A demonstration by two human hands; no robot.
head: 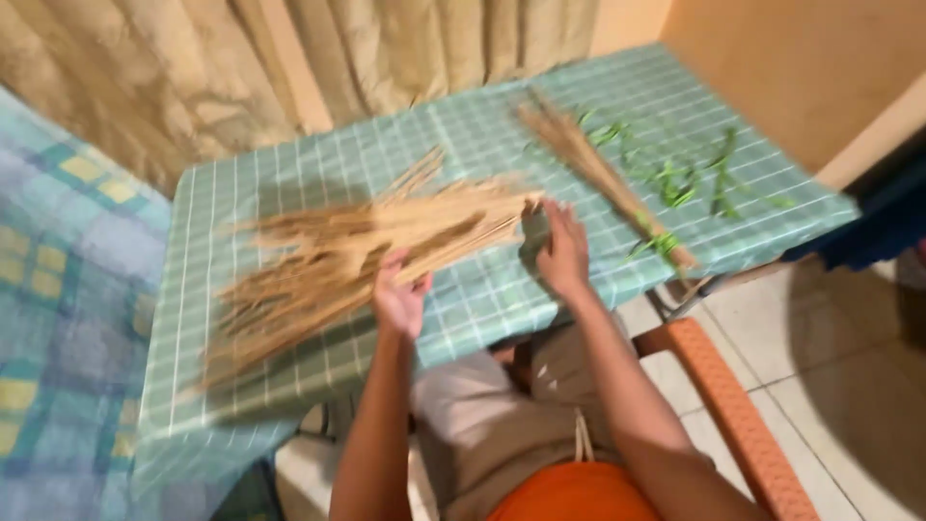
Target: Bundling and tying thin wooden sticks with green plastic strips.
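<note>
A loose bundle of thin tan sticks [338, 256] lies across the table with the green checked cloth [309, 169]. My left hand [400, 294] grips the sticks near their middle, fingers curled around them. My right hand [562, 253] is flat against the gathered ends of the sticks at the right, fingers apart. A second, tied bundle of sticks [603, 178] lies apart at the right of the table, bound with a green strip near its lower end.
Green leaf strips [675, 178] are scattered on the cloth at the far right. An orange chair arm [733, 405] runs beside my right arm. A beige curtain [289, 58] hangs behind the table. Another checked cloth [58, 270] covers a surface at left.
</note>
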